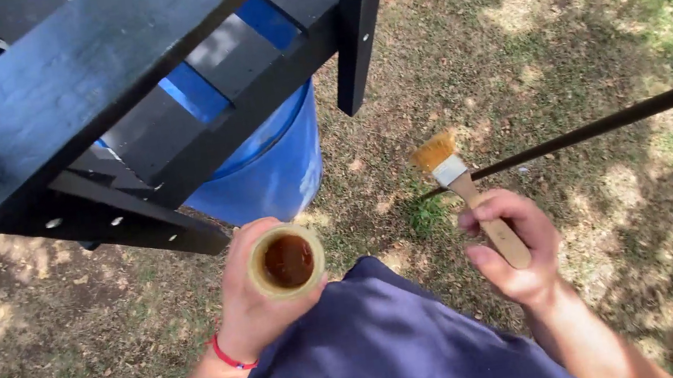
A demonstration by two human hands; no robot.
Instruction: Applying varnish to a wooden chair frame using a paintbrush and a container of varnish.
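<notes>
Fingers (251, 252) of the left hand (253, 308) wrap closed around a small tan cup (286, 262), held upright near the middle of the view, with dark reddish-brown liquid (289, 261) showing in its open mouth; a red band (229, 356) circles that wrist. Over to the right, the right hand (517, 247) grips the wooden handle of a flat paintbrush (465, 189), fingers curled tight round it, the metal ferrule and amber bristles pointing up and to the far left, clear of the cup. Beyond the cup, at far left, black-painted wooden slats (80, 84) of a piece of furniture lie across a blue plastic barrel (274, 171), with one black leg (359, 30) sticking out toward the right. A thin dark rod (630, 114) slants across the right side just behind the brush. Underneath everything is patchy dry grass (557, 21) in dappled shade, and the person's navy garment (383, 347) fills the near edge
</notes>
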